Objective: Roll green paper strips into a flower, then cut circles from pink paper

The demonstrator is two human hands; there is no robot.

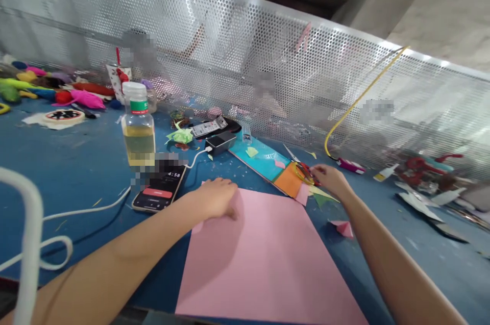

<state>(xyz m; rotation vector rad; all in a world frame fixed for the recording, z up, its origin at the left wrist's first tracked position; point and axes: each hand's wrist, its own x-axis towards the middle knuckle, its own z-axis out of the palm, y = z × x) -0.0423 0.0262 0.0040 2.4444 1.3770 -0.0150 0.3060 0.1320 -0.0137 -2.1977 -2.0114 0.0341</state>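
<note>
Paper sheet [268, 258], pink, under left hand [218, 197], loosely curled, pressing far left corner, right hand [329, 179] touching scissors [304, 172] beyond sheet's far right corner, grip unclear, phone [161, 187] left of sheet reading 4:58.

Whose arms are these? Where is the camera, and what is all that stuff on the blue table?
There is no machine here, just a person's two bare arms. The camera sits on that person's head and looks down, so you see what they see. The left hand rests on the top edge of a big pink paper sheet on the blue table. The right hand touches scissors lying on a stack of coloured paper; I cannot tell whether it grips them. Near the left hand are a phone showing a timer and a bottle of yellowish liquid. Behind stands a metal screen full of little holes.
</note>
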